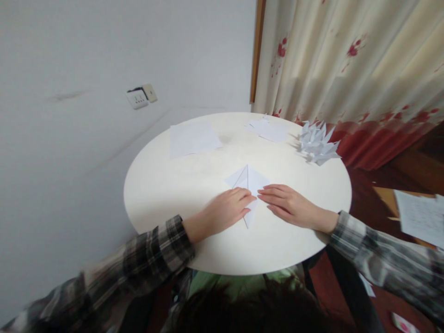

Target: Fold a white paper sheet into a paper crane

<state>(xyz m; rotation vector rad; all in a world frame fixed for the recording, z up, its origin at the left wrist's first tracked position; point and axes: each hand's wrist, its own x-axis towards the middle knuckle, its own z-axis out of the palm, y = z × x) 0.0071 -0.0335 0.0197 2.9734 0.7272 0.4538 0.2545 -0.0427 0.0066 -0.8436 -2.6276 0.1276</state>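
Observation:
A white sheet of paper (256,178), folded into a kite-like shape with a crease down its middle, lies on the round white table in front of me. My left hand (227,210) is closed over its left flap, fingers bent and thumb close beneath them. Along the right side rests my right hand (289,203), its fingers stretched out flat and their tips touching the paper near the middle. Both hands partly cover the folded sheet, so its lower edges show only in part.
Flat white sheets (194,138) lie at the back left of the table (166,194), and smaller paper pieces (268,129) at the back. A cluster of pointed folded paper shapes (317,141) sits at the right rim. Beyond are a wall socket (137,99) and a curtain (319,60).

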